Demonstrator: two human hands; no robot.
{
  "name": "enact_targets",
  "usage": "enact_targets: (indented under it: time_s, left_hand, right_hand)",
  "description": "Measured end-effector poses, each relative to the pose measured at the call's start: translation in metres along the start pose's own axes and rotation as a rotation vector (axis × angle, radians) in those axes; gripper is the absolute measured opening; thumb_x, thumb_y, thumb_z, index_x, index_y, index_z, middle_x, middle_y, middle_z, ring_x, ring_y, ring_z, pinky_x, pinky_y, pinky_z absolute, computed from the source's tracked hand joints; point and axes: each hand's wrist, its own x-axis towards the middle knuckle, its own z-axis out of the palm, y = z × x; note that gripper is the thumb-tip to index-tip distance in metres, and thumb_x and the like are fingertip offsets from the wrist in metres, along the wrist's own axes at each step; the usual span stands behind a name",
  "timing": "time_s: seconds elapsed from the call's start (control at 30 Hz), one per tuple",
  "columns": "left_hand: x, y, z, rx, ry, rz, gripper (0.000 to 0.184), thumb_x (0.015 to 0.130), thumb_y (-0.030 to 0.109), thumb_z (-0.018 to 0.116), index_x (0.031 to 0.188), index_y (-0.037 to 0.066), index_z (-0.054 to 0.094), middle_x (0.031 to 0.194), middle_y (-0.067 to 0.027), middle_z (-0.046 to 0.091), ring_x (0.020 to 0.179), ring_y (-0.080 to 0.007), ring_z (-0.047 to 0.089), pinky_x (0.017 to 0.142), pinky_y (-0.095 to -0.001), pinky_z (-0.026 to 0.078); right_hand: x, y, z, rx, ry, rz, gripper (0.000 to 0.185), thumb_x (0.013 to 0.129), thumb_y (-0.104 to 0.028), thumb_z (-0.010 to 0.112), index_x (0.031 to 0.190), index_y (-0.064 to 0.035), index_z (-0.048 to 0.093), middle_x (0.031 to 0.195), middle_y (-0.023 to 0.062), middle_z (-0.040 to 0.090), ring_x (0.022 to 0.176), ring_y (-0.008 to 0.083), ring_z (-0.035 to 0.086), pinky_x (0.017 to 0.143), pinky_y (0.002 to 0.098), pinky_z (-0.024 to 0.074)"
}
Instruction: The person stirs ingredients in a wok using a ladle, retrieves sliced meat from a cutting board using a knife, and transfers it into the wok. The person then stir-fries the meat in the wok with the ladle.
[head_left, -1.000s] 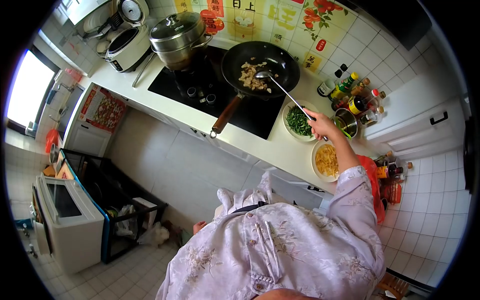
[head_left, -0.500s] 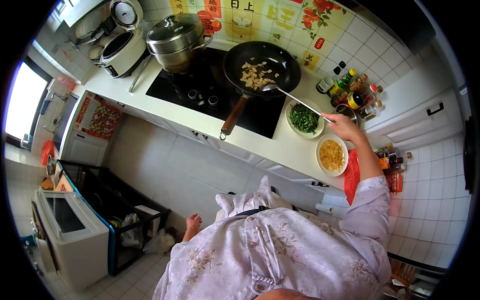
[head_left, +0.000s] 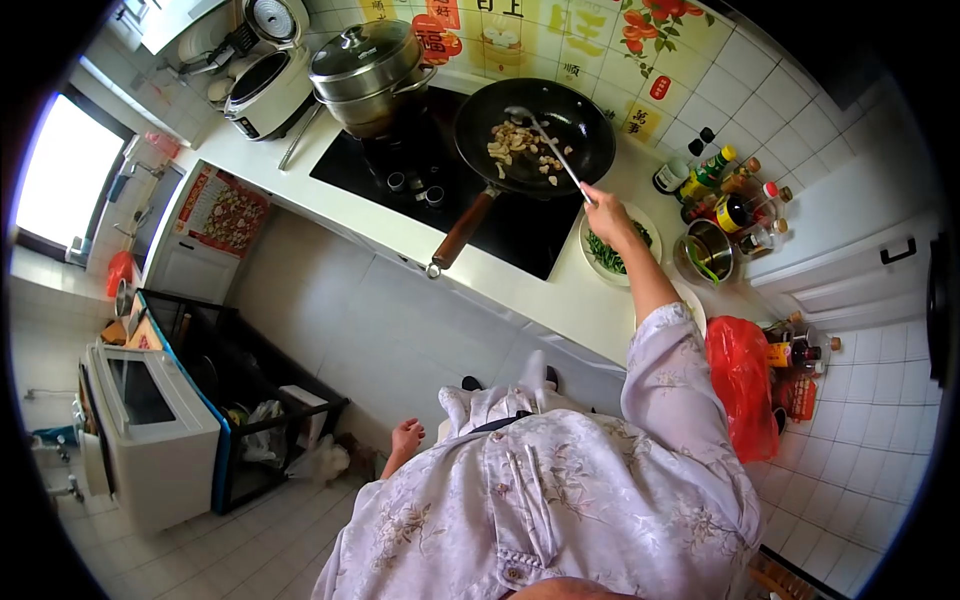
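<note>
In the head view my right hand [head_left: 612, 217] is closed around the handle of a metal ladle [head_left: 566, 153]. The ladle's head rests among pale brown sliced pieces of food [head_left: 520, 148], possibly meat, inside a black wok [head_left: 580, 115]. The wok stands on the black cooktop [head_left: 380, 195], its wooden handle [head_left: 466, 232] pointing toward me. Below my right forearm, a plate of chopped greens [head_left: 607, 258] is partly covered. A second white dish [head_left: 697, 300] is mostly hidden by my sleeve. My left hand [head_left: 407, 437] hangs low by my side, empty, fingers loosely bent and apart.
A lidded steamer pot [head_left: 368, 85] occupies the cooktop's left side, with an open rice cooker [head_left: 262, 90] beyond it. Several bottles [head_left: 735, 205] and a metal pot [head_left: 706, 250] line the right. A red plastic bag [head_left: 740, 385] hangs off the counter. A white oven [head_left: 150, 430] sits lower left.
My right hand has moved left and up with the ladle, whose head went from the wok's near rim into the food. My forearm now covers part of the greens and the second dish.
</note>
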Motion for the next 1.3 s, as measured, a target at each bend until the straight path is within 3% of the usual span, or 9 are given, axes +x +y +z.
enact_targets:
  time_s: [0.13,0.43,0.53,0.8,0.87,1.07,1.1,1.13,1.3]
  left_hand:
    - [-0.008,-0.021,0.008,0.037,0.005,0.007,0.033,0.078,0.012,0.055,0.108,0.000,0.051,0.080,-0.0065,0.060,0.066,-0.0137,0.058,0.053,-0.0247,0.045]
    - [0.003,-0.063,0.009,-0.149,0.054,-0.090,0.031,0.076,0.010,0.057,0.104,-0.004,0.054,0.079,-0.0083,0.060,0.065,-0.0147,0.058,0.059,-0.0264,0.049]
    - [-0.004,-0.057,0.028,-0.153,-0.017,-0.073,0.033,0.077,0.011,0.056,0.106,-0.003,0.053,0.080,-0.0081,0.060,0.065,-0.0146,0.058,0.060,-0.0262,0.049]
    - [-0.031,-0.016,0.040,-0.015,0.007,0.053,0.034,0.078,0.014,0.054,0.108,-0.002,0.051,0.080,-0.0066,0.060,0.066,-0.0138,0.057,0.051,-0.0240,0.044]
    - [-0.031,-0.020,0.029,-0.076,0.032,0.027,0.033,0.077,0.013,0.055,0.106,-0.001,0.053,0.080,-0.0065,0.060,0.065,-0.0135,0.057,0.048,-0.0240,0.042]
    - [-0.017,-0.058,0.002,-0.190,0.118,0.008,0.031,0.075,0.012,0.056,0.103,-0.001,0.055,0.076,-0.0075,0.060,0.064,-0.0147,0.058,0.056,-0.0261,0.047]
    - [0.016,-0.089,-0.005,0.128,0.111,0.025,0.031,0.075,0.012,0.057,0.102,-0.002,0.055,0.076,-0.0074,0.061,0.065,-0.0142,0.057,0.059,-0.0263,0.047]
    - [0.015,-0.092,-0.005,0.127,0.107,0.030,0.031,0.075,0.012,0.057,0.102,-0.002,0.055,0.076,-0.0074,0.061,0.065,-0.0142,0.057,0.059,-0.0263,0.047]
    - [0.028,-0.089,0.004,-0.097,-0.001,0.081,0.031,0.075,0.013,0.057,0.101,-0.004,0.054,0.075,-0.0068,0.060,0.064,-0.0129,0.056,0.060,-0.0252,0.047]
  right_hand:
    - [-0.026,0.032,-0.021,-0.207,-0.093,-0.227,0.036,0.080,-0.012,0.050,0.114,-0.0208,0.051,0.096,0.0205,0.056,0.087,0.0327,0.055,0.076,0.0359,0.0435]
    - [-0.061,0.028,-0.180,-0.575,-0.145,-0.292,0.036,0.079,-0.012,0.049,0.114,-0.0217,0.051,0.098,0.0193,0.056,0.088,0.0325,0.055,0.077,0.0355,0.0433]
    - [-0.062,0.018,-0.168,-0.572,-0.232,-0.216,0.035,0.079,-0.011,0.049,0.113,-0.0217,0.052,0.097,0.0196,0.056,0.088,0.0329,0.055,0.077,0.0363,0.0433]
    - [-0.035,0.024,-0.086,-0.269,-0.057,-0.436,0.034,0.080,-0.014,0.049,0.113,-0.0223,0.052,0.096,0.0177,0.057,0.087,0.0344,0.054,0.075,0.0386,0.0441]
    - [-0.037,0.014,-0.082,-0.375,-0.082,-0.346,0.036,0.079,-0.011,0.051,0.112,-0.0237,0.052,0.095,0.0165,0.058,0.085,0.0341,0.055,0.074,0.0390,0.0445]
    - [-0.045,0.049,-0.117,-0.542,0.028,-0.455,0.036,0.075,-0.011,0.055,0.107,-0.0293,0.056,0.092,0.0107,0.060,0.080,0.0293,0.057,0.067,0.0369,0.0463]
    - [-0.049,0.049,-0.126,-0.569,0.042,-0.399,0.037,0.075,-0.011,0.055,0.107,-0.0293,0.056,0.092,0.0107,0.060,0.080,0.0295,0.057,0.068,0.0368,0.0462]
    - [-0.051,0.047,-0.134,-0.593,0.058,-0.345,0.037,0.076,-0.011,0.054,0.108,-0.0293,0.056,0.092,0.0108,0.060,0.080,0.0296,0.057,0.068,0.0366,0.0461]
    - [-0.065,0.043,-0.172,-0.481,-0.003,-0.240,0.037,0.073,-0.007,0.056,0.109,-0.0153,0.054,0.098,0.0166,0.057,0.087,0.0303,0.057,0.076,0.0329,0.0438]
